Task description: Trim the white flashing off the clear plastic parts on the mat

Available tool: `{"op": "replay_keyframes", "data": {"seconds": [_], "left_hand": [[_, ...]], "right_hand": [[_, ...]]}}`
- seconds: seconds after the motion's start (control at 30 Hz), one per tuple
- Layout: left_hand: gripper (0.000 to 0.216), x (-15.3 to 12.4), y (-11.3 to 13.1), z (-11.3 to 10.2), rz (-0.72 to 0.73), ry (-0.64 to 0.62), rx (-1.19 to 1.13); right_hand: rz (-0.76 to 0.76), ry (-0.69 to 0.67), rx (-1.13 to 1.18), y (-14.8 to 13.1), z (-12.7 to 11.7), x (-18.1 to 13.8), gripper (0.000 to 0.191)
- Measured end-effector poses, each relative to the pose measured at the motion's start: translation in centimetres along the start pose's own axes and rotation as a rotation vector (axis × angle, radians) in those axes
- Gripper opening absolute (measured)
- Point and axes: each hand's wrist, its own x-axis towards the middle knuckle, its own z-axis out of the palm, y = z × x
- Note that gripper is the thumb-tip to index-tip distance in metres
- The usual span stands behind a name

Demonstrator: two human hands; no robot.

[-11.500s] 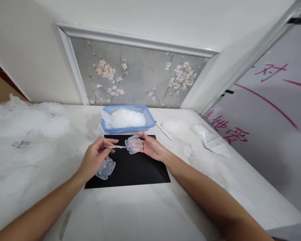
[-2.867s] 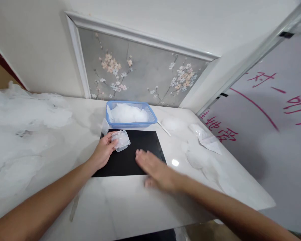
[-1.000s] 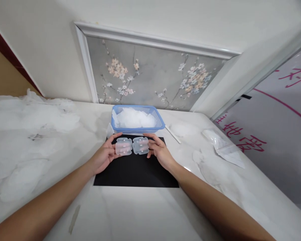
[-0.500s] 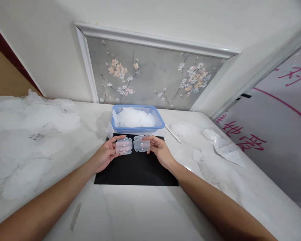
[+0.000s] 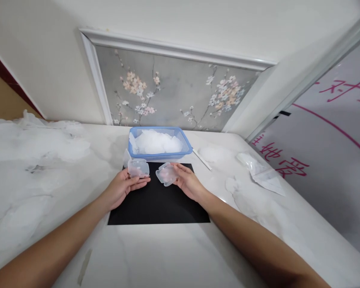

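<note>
My left hand (image 5: pixel 122 188) pinches a small translucent plastic piece (image 5: pixel 138 168) with rounded, notched edges. A similar translucent plastic piece (image 5: pixel 165 175), tilted, is gripped by its right edge in my right hand (image 5: pixel 186 180). Finger colour shows through both, and a gap separates them. Both are held above a black mat (image 5: pixel 157 206) lying on the white marbled table. Just behind the left piece, another pale translucent piece (image 5: pixel 127 157) stands by the basket, partly covered.
A blue mesh basket (image 5: pixel 161 155) full of whitish translucent pieces stands behind the mat. A thin white stick (image 5: pixel 202 159) lies beside it. A heap of cloudy plastic pieces (image 5: pixel 27 148) covers the left side. To the right are a clear plastic bag (image 5: pixel 265 176) and more pieces (image 5: pixel 258 202).
Both plastic pieces have been turned and tilted, and the gap between them has widened. My left hand has rolled palm-up. The whole view has shifted slightly.
</note>
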Motion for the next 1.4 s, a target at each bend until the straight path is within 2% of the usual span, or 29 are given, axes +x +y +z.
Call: {"op": "replay_keyframes", "data": {"seconds": [0.1, 0.27, 0.43, 0.6, 0.9, 1.07, 1.2, 1.4], "left_hand": [[0.025, 0.03, 0.13, -0.15, -0.030, -0.040, 0.046], [0.043, -0.05, 0.10, -0.40, -0.034, -0.155, 0.118], [0.044, -0.12, 0.25, -0.45, -0.025, -0.227, 0.053], [0.031, 0.24, 0.21, -0.36, -0.038, -0.175, -0.027], [0.056, 0.29, 0.49, -0.33, -0.099, -0.180, -0.137], [0.057, 0.24, 0.54, -0.20, -0.107, -0.178, -0.118], [0.056, 0.18, 0.54, -0.13, -0.108, -0.176, -0.107], [0.060, 0.05, 0.50, -0.16, -0.103, -0.187, -0.098]], "right_hand": [[0.014, -0.001, 0.036, -0.05, -0.23, 0.23, 0.041], [0.031, -0.008, 0.049, -0.06, -0.34, 0.40, 0.045], [0.032, -0.006, 0.053, -0.11, -0.17, 0.36, 0.043], [0.025, -0.014, 0.043, -0.15, -0.22, 0.34, 0.043], [0.017, -0.021, 0.032, -0.07, -0.25, 0.25, 0.044], [0.019, -0.019, 0.032, -0.07, -0.33, 0.28, 0.039], [0.006, -0.012, 0.061, -0.01, -0.33, 0.16, 0.025], [0.004, 0.017, 0.130, 0.05, -0.24, 0.01, 0.026]]}}
